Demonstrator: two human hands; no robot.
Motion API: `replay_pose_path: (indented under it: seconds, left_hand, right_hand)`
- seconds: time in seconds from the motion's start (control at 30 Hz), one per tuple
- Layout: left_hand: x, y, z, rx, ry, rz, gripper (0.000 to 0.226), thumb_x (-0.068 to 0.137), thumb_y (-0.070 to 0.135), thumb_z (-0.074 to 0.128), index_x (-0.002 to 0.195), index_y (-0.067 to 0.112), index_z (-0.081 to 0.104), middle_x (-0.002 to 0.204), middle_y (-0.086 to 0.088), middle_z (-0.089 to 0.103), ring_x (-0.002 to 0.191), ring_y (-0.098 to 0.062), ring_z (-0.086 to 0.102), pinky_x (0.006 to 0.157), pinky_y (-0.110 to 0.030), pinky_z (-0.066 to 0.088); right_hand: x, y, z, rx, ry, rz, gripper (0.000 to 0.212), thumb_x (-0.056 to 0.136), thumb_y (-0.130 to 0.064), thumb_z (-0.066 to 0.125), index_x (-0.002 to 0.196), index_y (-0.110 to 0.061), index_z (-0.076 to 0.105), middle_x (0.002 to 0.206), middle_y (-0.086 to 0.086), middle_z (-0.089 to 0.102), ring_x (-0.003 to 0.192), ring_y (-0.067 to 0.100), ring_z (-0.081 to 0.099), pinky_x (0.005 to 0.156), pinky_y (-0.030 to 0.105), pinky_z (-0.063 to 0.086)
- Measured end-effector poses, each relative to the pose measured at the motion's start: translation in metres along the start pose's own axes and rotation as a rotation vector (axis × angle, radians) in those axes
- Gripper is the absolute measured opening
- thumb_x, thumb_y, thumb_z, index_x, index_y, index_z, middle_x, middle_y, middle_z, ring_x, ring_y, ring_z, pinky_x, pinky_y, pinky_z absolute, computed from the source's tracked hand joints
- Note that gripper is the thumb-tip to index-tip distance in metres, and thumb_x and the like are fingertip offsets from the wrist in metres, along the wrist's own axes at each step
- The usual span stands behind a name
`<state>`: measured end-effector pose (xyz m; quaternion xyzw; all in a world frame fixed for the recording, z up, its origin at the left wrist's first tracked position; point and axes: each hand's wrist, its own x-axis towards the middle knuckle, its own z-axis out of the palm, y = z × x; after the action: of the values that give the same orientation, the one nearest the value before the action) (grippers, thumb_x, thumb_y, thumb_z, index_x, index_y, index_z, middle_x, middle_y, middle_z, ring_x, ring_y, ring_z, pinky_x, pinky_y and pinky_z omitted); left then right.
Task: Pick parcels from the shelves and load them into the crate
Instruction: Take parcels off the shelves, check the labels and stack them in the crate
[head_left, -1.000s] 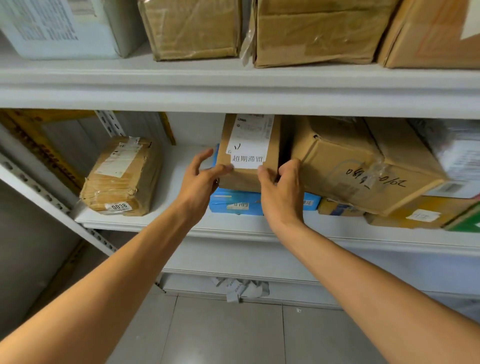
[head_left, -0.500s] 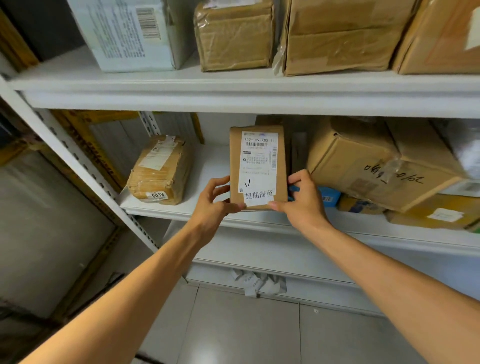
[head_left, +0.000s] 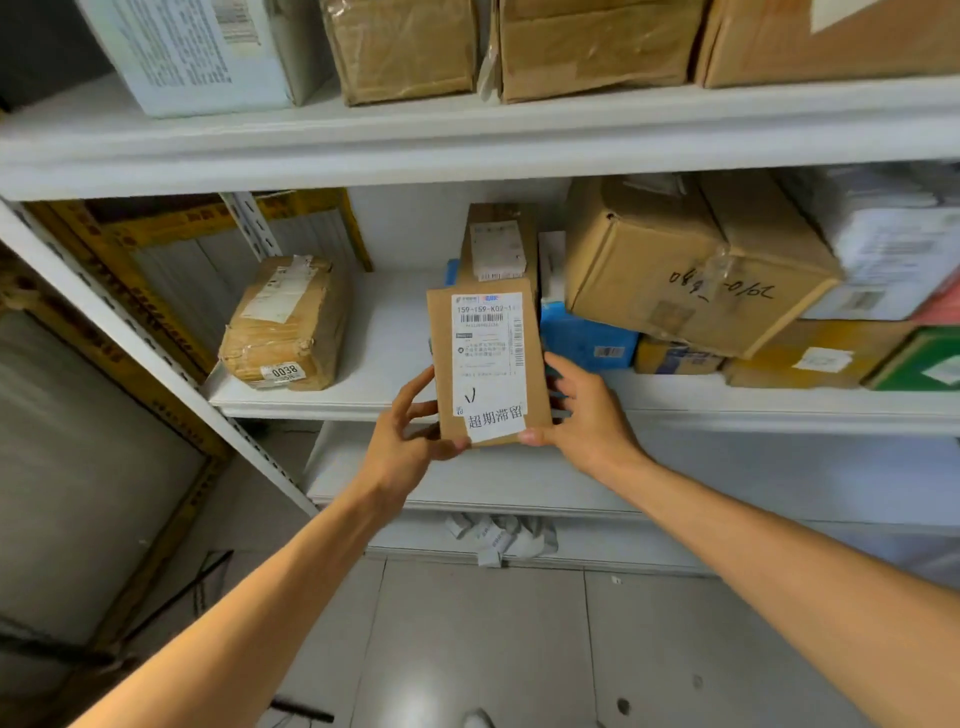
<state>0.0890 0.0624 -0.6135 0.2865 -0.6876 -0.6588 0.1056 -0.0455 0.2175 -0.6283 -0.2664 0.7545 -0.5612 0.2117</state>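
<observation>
Just off the middle shelf (head_left: 675, 402), the labelled cardboard parcel (head_left: 488, 364) is pinched at its bottom corners by the left hand (head_left: 402, 447) and right hand (head_left: 582, 413), so tipping it crateward could let it slip.

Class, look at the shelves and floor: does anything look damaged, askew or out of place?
Yes. The tape-wrapped parcel marked 0038 looks crumpled and dented. The large handwritten box sits tilted on smaller boxes. Paper slips lie scattered under the bottom shelf.

Close head view toward shelves (head_left: 467, 150)
</observation>
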Motion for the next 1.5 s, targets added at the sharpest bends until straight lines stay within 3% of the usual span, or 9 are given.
replay_pose_path:
  seconds: [0.13, 0.4, 0.6, 0.8, 0.9, 1.0, 1.17, 1.33, 1.5]
  left_hand:
    - [0.0, -0.022, 0.018, -0.012, -0.073, -0.014, 0.089, 0.074, -0.017, 0.068, 0.14, 0.037, 0.043, 0.119, -0.001, 0.062, 0.106, -0.01, 0.061, 0.061, -0.014, 0.053]
    - [0.013, -0.038, 0.11, 0.014, -0.359, 0.008, 0.089, 0.071, -0.024, 0.064, 0.137, 0.033, 0.047, 0.123, -0.011, 0.059, 0.104, -0.019, 0.064, 0.064, -0.019, 0.055]
    - [0.002, -0.028, 0.228, 0.084, -0.669, -0.019, 0.088, 0.073, -0.022, 0.064, 0.142, 0.028, 0.044, 0.121, -0.009, 0.058, 0.103, -0.019, 0.062, 0.066, -0.025, 0.058]
    - [-0.064, -0.026, 0.363, 0.252, -1.066, 0.042, 0.091, 0.07, -0.018, 0.071, 0.143, 0.028, 0.042, 0.123, -0.01, 0.063, 0.112, -0.025, 0.061, 0.082, -0.034, 0.057]
    - [-0.114, -0.037, 0.417, 0.332, -1.274, 0.054, 0.091, 0.07, -0.016, 0.073, 0.143, 0.028, 0.041, 0.124, -0.009, 0.063, 0.114, -0.024, 0.06, 0.089, -0.037, 0.055]
    - [-0.171, -0.052, 0.464, 0.404, -1.487, 0.063, 0.09, 0.072, -0.016, 0.072, 0.144, 0.027, 0.04, 0.126, -0.009, 0.061, 0.115, -0.023, 0.058, 0.086, -0.03, 0.054]
    - [-0.278, -0.084, 0.53, 0.506, -1.81, 0.076, 0.088, 0.073, -0.018, 0.068, 0.144, 0.025, 0.04, 0.119, 0.0, 0.062, 0.11, -0.015, 0.06, 0.066, -0.017, 0.055]
    - [-0.384, -0.108, 0.58, 0.628, -2.044, 0.092, 0.092, 0.075, -0.018, 0.068, 0.147, 0.031, 0.036, 0.122, 0.001, 0.062, 0.102, -0.002, 0.06, 0.07, -0.019, 0.057]
    - [-0.469, -0.124, 0.611, 0.736, -2.209, 0.135, 0.092, 0.074, -0.018, 0.068, 0.148, 0.028, 0.035, 0.126, 0.0, 0.062, 0.108, -0.009, 0.06, 0.081, -0.025, 0.058]
  right_hand:
    - [-0.022, 0.028, -0.012, 0.01, 0.057, 0.039, 0.1, 0.059, 0.006, 0.086, 0.142, -0.027, 0.043, 0.107, -0.023, 0.057, 0.105, 0.006, 0.06, 0.085, 0.032, 0.057]
    - [-0.087, 0.077, -0.078, -0.05, 0.303, 0.128, 0.103, 0.061, 0.003, 0.087, 0.144, -0.033, 0.038, 0.106, -0.024, 0.054, 0.093, -0.005, 0.059, 0.062, 0.01, 0.052]
    - [-0.172, 0.098, -0.152, -0.017, 0.641, 0.241, 0.1, 0.058, 0.005, 0.087, 0.107, -0.069, 0.041, 0.099, -0.019, 0.059, 0.084, -0.014, 0.061, 0.06, 0.011, 0.052]
    - [-0.308, 0.109, -0.202, 0.072, 1.01, 0.4, 0.095, 0.069, 0.008, 0.08, 0.14, -0.038, 0.037, 0.119, -0.014, 0.057, 0.097, 0.0, 0.061, 0.076, 0.014, 0.053]
    - [-0.378, 0.113, -0.207, 0.101, 1.229, 0.515, 0.102, 0.064, 0.01, 0.082, 0.147, -0.028, 0.036, 0.111, -0.017, 0.058, 0.095, 0.009, 0.063, 0.06, 0.017, 0.056]
    - [-0.447, 0.116, -0.201, 0.106, 1.438, 0.607, 0.107, 0.063, 0.012, 0.081, 0.15, -0.026, 0.032, 0.102, -0.022, 0.056, 0.093, 0.008, 0.061, 0.056, 0.018, 0.056]
    - [-0.551, 0.119, -0.178, 0.122, 1.738, 0.744, 0.107, 0.065, 0.006, 0.083, 0.151, -0.026, 0.029, 0.127, -0.003, 0.056, 0.114, 0.018, 0.057, 0.078, 0.034, 0.06]
    - [-0.638, 0.122, -0.165, 0.142, 2.012, 0.785, 0.104, 0.063, 0.007, 0.083, 0.149, -0.026, 0.034, 0.12, -0.012, 0.051, 0.12, 0.027, 0.053, 0.076, 0.048, 0.059]
    - [-0.703, 0.129, -0.151, 0.191, 2.188, 0.824, 0.106, 0.06, 0.006, 0.085, 0.146, -0.032, 0.036, 0.12, -0.002, 0.056, 0.103, 0.019, 0.059, 0.058, 0.024, 0.057]
